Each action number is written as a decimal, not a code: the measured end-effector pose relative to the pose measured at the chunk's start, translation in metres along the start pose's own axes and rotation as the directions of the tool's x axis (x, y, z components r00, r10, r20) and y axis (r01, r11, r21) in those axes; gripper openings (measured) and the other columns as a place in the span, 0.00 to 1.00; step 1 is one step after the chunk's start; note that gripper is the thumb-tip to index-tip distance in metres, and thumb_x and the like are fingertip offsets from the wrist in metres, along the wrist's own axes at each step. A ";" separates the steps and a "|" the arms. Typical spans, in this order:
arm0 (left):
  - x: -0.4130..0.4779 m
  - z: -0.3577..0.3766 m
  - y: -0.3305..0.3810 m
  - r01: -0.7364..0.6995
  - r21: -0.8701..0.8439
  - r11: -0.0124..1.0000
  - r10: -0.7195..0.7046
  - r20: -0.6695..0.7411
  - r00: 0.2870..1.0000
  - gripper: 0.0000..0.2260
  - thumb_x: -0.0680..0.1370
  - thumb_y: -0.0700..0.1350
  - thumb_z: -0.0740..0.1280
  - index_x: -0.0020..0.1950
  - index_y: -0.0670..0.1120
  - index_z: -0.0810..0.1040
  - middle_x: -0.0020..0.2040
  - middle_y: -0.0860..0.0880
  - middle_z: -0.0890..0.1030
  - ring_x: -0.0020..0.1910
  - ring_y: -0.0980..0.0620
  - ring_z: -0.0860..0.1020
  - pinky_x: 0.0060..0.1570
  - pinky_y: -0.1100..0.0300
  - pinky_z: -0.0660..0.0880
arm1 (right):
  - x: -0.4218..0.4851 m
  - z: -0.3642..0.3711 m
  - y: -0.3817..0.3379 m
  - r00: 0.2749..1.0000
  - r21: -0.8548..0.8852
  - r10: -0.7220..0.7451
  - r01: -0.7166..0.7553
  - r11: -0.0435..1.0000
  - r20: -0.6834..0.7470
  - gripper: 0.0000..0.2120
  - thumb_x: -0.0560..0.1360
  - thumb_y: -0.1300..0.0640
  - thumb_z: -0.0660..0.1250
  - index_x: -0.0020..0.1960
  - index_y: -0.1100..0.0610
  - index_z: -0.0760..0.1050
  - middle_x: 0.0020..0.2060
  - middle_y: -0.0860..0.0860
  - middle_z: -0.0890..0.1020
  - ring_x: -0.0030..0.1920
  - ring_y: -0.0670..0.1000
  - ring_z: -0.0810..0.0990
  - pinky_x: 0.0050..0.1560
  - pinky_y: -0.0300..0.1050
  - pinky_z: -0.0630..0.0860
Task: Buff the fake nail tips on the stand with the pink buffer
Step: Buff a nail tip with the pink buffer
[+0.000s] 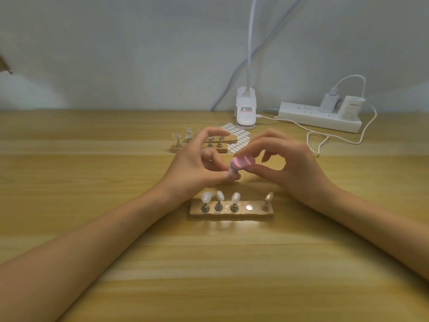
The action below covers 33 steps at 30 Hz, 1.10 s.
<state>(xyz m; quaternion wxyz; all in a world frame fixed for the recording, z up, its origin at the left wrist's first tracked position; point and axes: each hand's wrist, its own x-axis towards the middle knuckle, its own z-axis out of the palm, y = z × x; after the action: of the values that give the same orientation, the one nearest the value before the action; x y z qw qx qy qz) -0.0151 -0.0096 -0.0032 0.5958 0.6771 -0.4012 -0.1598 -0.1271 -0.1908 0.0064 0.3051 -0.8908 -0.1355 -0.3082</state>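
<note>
Hands meet just behind the near stand (232, 214), low over the counter (81, 182). Left hand (199, 163): thumb and lower fingers pinch a small holder carrying one nail tip (232, 171), with the forefinger raised clear of it. Right hand (287, 163): thumb and fingertips curl round the pink buffer (243, 161) and pinch it. The buffer face lies against the held tip (contact looks real, but blur at that spot keeps it from being certain).

Near stand: four mounted tips (219, 196) stand upright on their holders. One bare disc (249, 207) shows at the fourth place from the stand's left end, which is presumably the seat of the holder now in the left hand.

Progress, as a judgement only: the three tips left of the bare disc look frosted and matte, so likely buffed. The end tip (269, 196) to the right of the disc looks clearer, so likely not yet done. Step in hand is buffing the fourth tip. What is left is to reseat it on the disc, then do the end tip.

Further behind the near stand is a far stand (185, 148) with more tips, finish too small to read. A sticker sheet (241, 139) lies just to its right. Beyond that, against the wall, sit a lamp clip (246, 110) and a power strip (301, 116) (plugs and cable attached).
</note>
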 end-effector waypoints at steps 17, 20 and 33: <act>0.001 0.000 -0.001 0.014 -0.004 1.000 -0.014 0.013 1.000 0.31 0.68 0.36 0.80 0.67 0.50 0.72 0.33 0.50 0.82 0.40 0.48 0.85 0.50 0.52 0.83 | -0.004 -0.007 -0.002 0.997 -0.068 -0.065 0.067 0.995 0.036 0.10 0.71 0.67 0.76 0.50 0.58 0.83 0.45 0.53 0.80 0.47 0.49 0.79 0.49 0.41 0.77; 0.001 0.000 -0.001 -0.009 0.037 0.999 0.009 0.023 1.000 0.31 0.68 0.36 0.80 0.66 0.50 0.72 0.33 0.52 0.82 0.38 0.52 0.84 0.45 0.61 0.80 | -0.003 0.001 -0.007 0.990 -0.033 -0.110 0.113 0.993 0.083 0.08 0.72 0.64 0.76 0.50 0.58 0.84 0.45 0.53 0.79 0.47 0.49 0.79 0.51 0.37 0.74; 0.001 0.000 0.001 0.016 0.019 1.000 -0.016 -0.022 1.000 0.29 0.70 0.34 0.78 0.66 0.50 0.73 0.33 0.53 0.81 0.37 0.57 0.83 0.40 0.67 0.77 | -0.006 -0.004 0.000 0.986 -0.089 -0.092 0.105 0.990 0.142 0.09 0.71 0.65 0.77 0.50 0.57 0.85 0.44 0.52 0.79 0.47 0.49 0.79 0.51 0.40 0.75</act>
<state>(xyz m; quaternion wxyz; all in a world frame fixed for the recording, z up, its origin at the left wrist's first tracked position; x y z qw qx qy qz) -0.0152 -0.0099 -0.0017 0.5923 0.6878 -0.3907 -0.1531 -0.1339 -0.1931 0.0050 0.2360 -0.9158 -0.1851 -0.2669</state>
